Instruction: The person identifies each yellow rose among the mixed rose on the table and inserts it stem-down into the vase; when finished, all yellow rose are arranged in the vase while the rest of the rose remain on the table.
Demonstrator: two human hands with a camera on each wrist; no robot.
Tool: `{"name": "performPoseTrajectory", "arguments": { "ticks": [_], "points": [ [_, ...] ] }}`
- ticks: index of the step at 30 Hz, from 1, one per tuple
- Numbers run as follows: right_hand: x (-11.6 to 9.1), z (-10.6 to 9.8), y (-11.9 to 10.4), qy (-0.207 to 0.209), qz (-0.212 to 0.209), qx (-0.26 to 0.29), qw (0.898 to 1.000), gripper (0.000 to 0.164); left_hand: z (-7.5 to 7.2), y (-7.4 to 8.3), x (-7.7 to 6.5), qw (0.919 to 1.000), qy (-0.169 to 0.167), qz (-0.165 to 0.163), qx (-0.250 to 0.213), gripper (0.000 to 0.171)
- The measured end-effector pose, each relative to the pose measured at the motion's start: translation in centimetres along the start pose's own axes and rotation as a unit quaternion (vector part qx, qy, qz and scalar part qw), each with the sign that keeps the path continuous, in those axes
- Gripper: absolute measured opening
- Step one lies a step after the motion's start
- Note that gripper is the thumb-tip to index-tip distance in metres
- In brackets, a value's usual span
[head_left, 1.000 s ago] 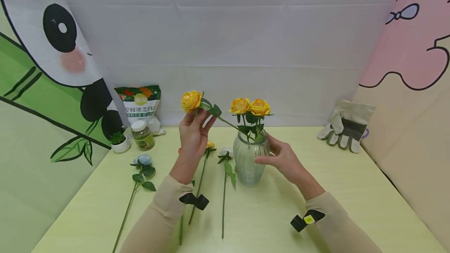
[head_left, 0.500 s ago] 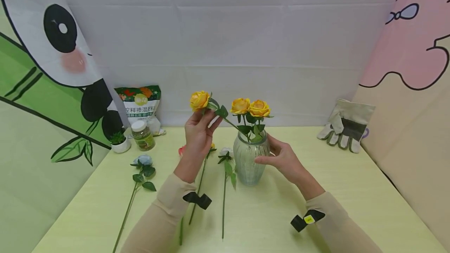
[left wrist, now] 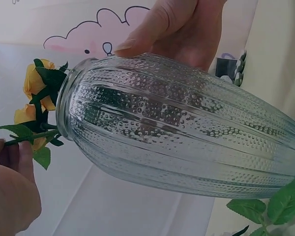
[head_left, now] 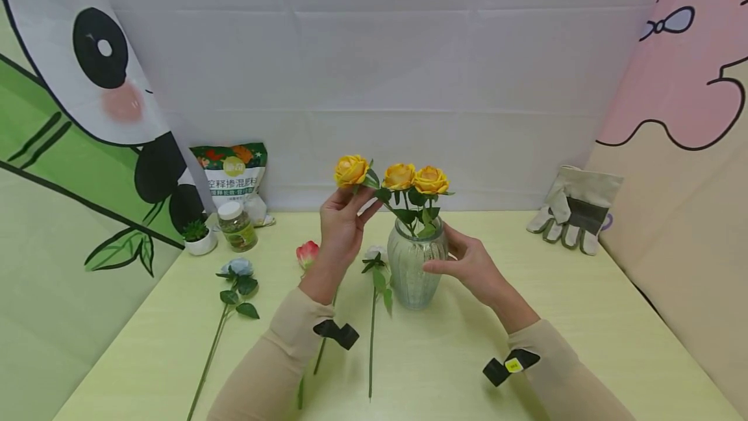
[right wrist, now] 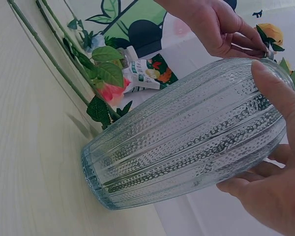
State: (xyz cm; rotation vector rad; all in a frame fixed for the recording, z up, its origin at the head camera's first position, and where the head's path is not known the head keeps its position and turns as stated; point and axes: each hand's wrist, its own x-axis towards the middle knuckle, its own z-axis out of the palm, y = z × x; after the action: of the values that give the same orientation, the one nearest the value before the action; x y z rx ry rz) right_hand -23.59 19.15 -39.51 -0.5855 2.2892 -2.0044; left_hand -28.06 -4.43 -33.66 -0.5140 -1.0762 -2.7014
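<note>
A ribbed clear glass vase (head_left: 413, 271) stands upright on the table with two yellow roses (head_left: 431, 180) in its mouth. My right hand (head_left: 476, 268) grips the vase from its right side, thumb in front and fingers behind, as the right wrist view shows too. At the left of the vase my left hand (head_left: 343, 226) pinches the stem of another yellow rose (head_left: 351, 170) just below its bloom. That stem slants down toward the vase mouth. In the left wrist view, the left fingers (left wrist: 24, 160) hold the green stem close to the vase rim (left wrist: 64, 101).
On the table lie a blue rose (head_left: 237, 267), a red-pink rose (head_left: 307, 254) and a white rose (head_left: 375, 254). Behind them stand a potted plant (head_left: 200, 238), a lidded jar (head_left: 237, 226) and a printed bag (head_left: 234, 177). Work gloves (head_left: 575, 210) lean at the back right.
My left hand has moved right with the yellow rose, bringing its bloom nearer the two in the vase. The right hand and the vase have stayed put.
</note>
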Motion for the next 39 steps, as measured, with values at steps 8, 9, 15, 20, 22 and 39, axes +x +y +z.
{"name": "performPoseTrajectory", "arguments": {
  "ticks": [8, 9, 15, 20, 22, 39],
  "points": [
    [0.0, 0.0, 0.0, -0.001, -0.001, -0.002, 1.000, 0.090, -0.2, -0.6, 0.1, 0.9992, -0.012, 0.011, 0.038, 0.023],
    [0.0, 0.0, 0.0, -0.002, -0.002, -0.002, 1.000, 0.090, -0.3, -0.7, 0.1, 0.9991, -0.012, 0.010, 0.041, 0.023],
    [0.1, 0.0, 0.1, -0.002, -0.007, -0.005, 1.000, 0.090, -0.1, -1.1, 0.3, 0.9984, 0.002, -0.001, 0.056, 0.034],
    [0.1, -0.1, 0.2, -0.001, -0.007, -0.005, 1.000, 0.090, 0.1, -1.3, 0.4, 0.9982, 0.005, -0.007, 0.059, 0.028],
    [0.1, -0.1, 0.2, -0.002, -0.007, -0.004, 1.000, 0.091, 0.2, -1.3, 0.5, 0.9981, 0.004, -0.008, 0.060, 0.028],
    [0.0, 0.0, 0.0, 0.006, 0.004, -0.015, 1.000, 0.092, 0.4, -2.0, 0.0, 0.9944, -0.033, -0.001, 0.101, 0.032]
  ]
}}
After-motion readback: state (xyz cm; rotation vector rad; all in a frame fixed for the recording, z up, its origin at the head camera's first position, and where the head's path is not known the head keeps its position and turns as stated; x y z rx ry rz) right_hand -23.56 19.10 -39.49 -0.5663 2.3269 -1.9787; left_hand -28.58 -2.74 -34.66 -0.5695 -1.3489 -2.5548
